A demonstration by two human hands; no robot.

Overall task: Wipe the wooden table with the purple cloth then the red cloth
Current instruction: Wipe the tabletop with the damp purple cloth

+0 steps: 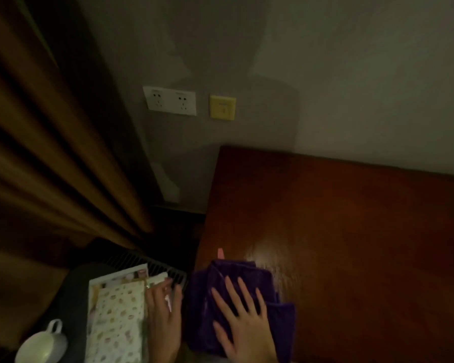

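A folded purple cloth (247, 281) lies on the near left corner of the dark reddish wooden table (351, 231). My right hand (243, 323) presses flat on top of the cloth with fingers spread. A small pink tag (220, 253) sticks out at the cloth's far edge. A pale smear on the wood sits just beyond the cloth. My left hand (164, 318) rests on a patterned booklet (118, 318) left of the table, its fingers curled over the booklet's right edge. No red cloth is in view.
A white cup (43, 344) stands at the bottom left on a dark surface. Brown curtains (50, 153) hang on the left. Wall sockets (171, 100) and a yellow plate (222, 107) sit above the gap between curtain and table. A dark grille (152, 263) lies behind the booklet.
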